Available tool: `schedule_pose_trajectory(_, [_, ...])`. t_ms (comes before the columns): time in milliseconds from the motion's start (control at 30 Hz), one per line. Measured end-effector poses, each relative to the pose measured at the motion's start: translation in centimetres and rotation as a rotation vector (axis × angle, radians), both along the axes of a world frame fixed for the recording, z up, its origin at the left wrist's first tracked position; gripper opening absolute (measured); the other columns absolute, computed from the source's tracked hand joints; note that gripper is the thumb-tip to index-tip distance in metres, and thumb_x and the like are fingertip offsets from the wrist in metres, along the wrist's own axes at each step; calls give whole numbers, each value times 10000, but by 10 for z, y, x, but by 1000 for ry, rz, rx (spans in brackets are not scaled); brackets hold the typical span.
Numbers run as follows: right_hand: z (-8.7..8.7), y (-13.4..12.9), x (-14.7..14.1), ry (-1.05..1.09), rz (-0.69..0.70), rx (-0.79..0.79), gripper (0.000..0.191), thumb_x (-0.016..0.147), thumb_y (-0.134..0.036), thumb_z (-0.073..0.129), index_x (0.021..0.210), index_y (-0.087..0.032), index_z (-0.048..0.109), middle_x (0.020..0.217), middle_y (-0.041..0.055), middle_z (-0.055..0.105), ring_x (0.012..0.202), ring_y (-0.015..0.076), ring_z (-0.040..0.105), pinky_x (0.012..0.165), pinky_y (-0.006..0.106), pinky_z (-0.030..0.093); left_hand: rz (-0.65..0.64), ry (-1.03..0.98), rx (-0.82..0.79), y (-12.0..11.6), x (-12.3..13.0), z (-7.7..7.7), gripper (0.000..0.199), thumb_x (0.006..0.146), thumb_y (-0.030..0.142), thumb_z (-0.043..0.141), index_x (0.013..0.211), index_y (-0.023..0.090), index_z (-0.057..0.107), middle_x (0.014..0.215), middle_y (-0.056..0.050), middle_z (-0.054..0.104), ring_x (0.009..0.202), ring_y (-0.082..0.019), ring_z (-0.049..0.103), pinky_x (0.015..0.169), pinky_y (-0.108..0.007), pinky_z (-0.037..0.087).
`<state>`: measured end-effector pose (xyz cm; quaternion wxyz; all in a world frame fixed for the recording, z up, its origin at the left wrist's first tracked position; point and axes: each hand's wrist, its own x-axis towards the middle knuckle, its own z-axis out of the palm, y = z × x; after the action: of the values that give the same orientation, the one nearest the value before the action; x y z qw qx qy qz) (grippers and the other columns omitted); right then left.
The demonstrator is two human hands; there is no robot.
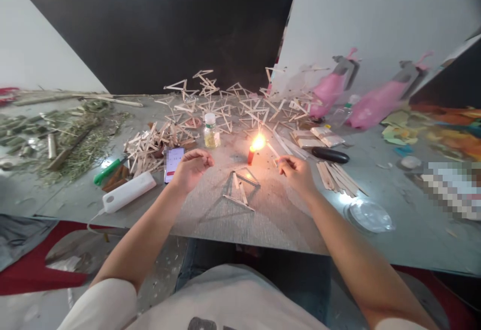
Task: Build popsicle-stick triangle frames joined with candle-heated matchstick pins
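Observation:
A red candle (250, 156) stands on the table with a tall bright flame (258, 141). My right hand (296, 172) is closed on a thin wooden stick (273, 150), its far end close beside the flame. To the left of the candle, my left hand (193, 169) hovers with curled fingers near a lit phone (174, 163); whatever they pinch, if anything, is hidden. Between the hands and nearer to me sits a small frame of joined wooden sticks (241, 190). A small clear bottle (211, 132) with yellowish contents stands behind my left hand.
Many joined stick frames (225, 104) spread along the back. A heap of short sticks (150, 149), a green-handled tool (107, 172) and a white power strip (130, 192) lie left. Flat sticks (340, 179), a black oblong object (329, 154), a clear lid (370, 216) and pink spray bottles (379, 99) are right.

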<state>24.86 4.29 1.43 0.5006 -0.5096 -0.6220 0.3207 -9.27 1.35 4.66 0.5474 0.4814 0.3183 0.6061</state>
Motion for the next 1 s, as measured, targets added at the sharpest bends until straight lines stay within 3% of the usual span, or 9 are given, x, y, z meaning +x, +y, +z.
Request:
schedule_pose_trajectory(133, [7,-2,5,38,-26,47,290,884,-461,653,814,-184,702,558,-26,575,523,118,502,560,286,399,80,126,72,-28,-4,5,119,743,313,867,798,220,819,780,-50,784,781,-196,713,799,-323,536])
schedule_pose_trajectory(267, [21,-11,7,86,-63,84,341,906,-516,670,838,-184,708,585,-19,586,533,113,498,540,280,388,121,310,122,-60,-8,-3,135,790,305,842,888,213,840,901,-76,808,899,-242,712,890,-358,523])
schedule_pose_trajectory(467, [37,-66,1,86,-24,115,307,947,-510,687,918,-206,727,593,-21,611,509,106,529,500,259,422,89,755,291,-85,7,-24,175,898,238,727,1056,213,798,1063,-94,798,1006,-259,726,951,-390,523])
schedule_pose_trajectory(700, [13,-138,-16,179,-105,157,209,990,-337,659,1157,-212,669,595,-48,627,476,94,544,467,216,427,-6,902,306,-75,27,-37,189,925,219,708,1097,223,788,1080,-98,797,1021,-259,735,955,-386,522])
schedule_pose_trajectory(867, [-2,-161,-22,241,-118,223,227,998,-237,625,1222,-242,587,614,-65,621,455,97,547,424,198,405,-10,918,302,-73,33,-38,124,945,221,693,997,231,805,992,-87,805,946,-254,731,917,-386,514])
schedule_pose_trajectory(1000, [-8,-169,-15,104,-62,266,190,1009,-184,581,1185,-245,621,674,-37,649,507,104,584,450,209,446,-33,916,319,-75,38,-37,114,956,233,691,956,234,805,945,-76,802,913,-239,727,902,-369,512])
